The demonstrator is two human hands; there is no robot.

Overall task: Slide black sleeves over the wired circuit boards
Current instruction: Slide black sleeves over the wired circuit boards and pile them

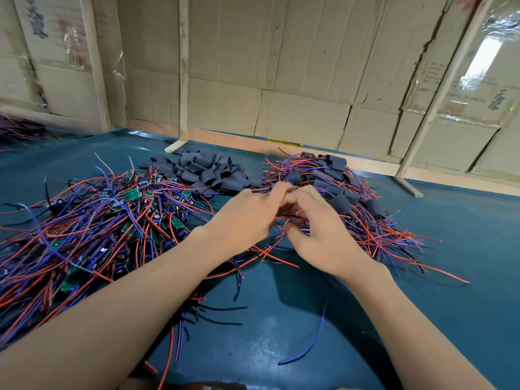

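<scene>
From the head camera, both hands meet over the middle of the bench (281, 319), which is covered in a blue-green mat. The left hand (247, 218) and the right hand (318, 235) have their fingers curled in toward each other around a bundle of red and blue wires (281, 219); the fingertips hide what sits between them, so whether a board and a sleeve are already mated there cannot be told, only that both hands are pinching something small. The unsleeved circuit boards (132, 195), small green cards trailing long leads, lie in a tangled heap toward the left edge of the bench. The loose black sleeves (208, 173) are piled toward the back edge, just beyond the hands. The finished pieces (337, 190), wires with black sleeves on them, lie in a heap to the right of the hands. By the look of them the boards are light and stiff but carry soldered parts and joints that could suffer if tugged, so a board is best held by its edges and not dragged by its leads. The sleeves look soft, thin and flattened; each probably needs its mouth squeezed open, with the wires fed through first. The leads snag on one another easily.
</scene>
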